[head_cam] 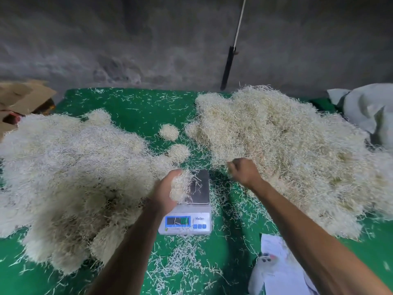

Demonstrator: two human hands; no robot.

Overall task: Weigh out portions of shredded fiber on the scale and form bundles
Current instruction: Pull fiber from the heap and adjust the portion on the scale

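Left hand (163,192) grips wispy, stringy fiber clump (180,188).

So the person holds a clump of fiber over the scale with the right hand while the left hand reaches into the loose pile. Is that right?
Not quite: the hands are swapped. In the head view the left hand holds the clump of fiber over the scale, while the right hand reaches into the loose pile.

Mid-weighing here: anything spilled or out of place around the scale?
Loose fiber strands litter the green mat around the scale, and a few lie across its display, partly hiding the reading.
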